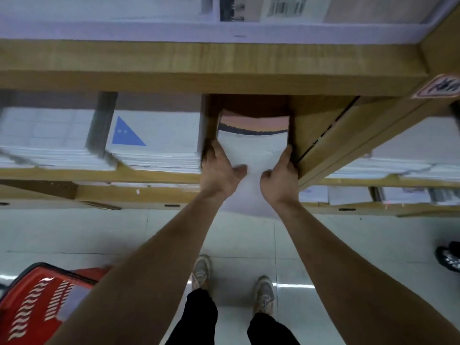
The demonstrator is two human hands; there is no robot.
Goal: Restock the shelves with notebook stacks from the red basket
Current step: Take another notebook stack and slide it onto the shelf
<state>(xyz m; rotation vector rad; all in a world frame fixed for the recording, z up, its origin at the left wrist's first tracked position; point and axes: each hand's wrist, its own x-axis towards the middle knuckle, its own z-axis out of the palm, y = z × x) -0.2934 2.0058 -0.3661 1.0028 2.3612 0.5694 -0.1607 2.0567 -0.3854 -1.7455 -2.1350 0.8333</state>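
A white notebook stack [252,148] sits half inside a narrow slot of the wooden shelf [224,78], its far end under a pink and dark cover. My left hand [220,170] grips the stack's left side, thumb on top. My right hand [280,174] grips its right side, thumb also on top. The near end of the stack sticks out past the shelf's front edge, between my wrists. The red basket [32,302] stands on the floor at the lower left, partly behind my left forearm; something pale lies inside it.
Stacks of white notebooks [154,145] fill the shelf left of the slot, one with a blue triangle. A wooden divider [321,135] borders the slot on the right, with more stacks [410,155] beyond. My feet stand on the tiled floor. A dark shoe [448,257] shows at the right edge.
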